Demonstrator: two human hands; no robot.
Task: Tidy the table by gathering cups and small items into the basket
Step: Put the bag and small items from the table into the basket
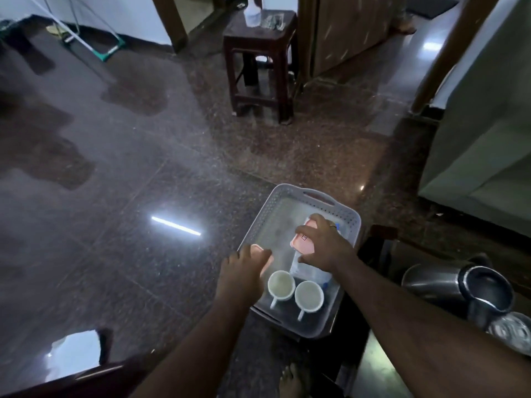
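Looked down into a grey perforated basket [268, 214] resting at the edge of a dark surface beside the speckled floor [172, 156]. Held two white cups [281, 284] side by side in the near end of the basket, handles pointing toward the viewer, the second cup [309, 295] just right of the first. Showed the left hand [244, 271] at the basket's left rim, grip curled around a small pink item [258, 249], fingers partly closed on it. Showed the right hand [324, 245] inside the basket, fingers spread and pressed over a pink lid [301, 244] atop a clear container [304, 271]. Left a steel jug [459, 285] lying on the tabletop to the right, and a brown stool [261, 61] well apart.
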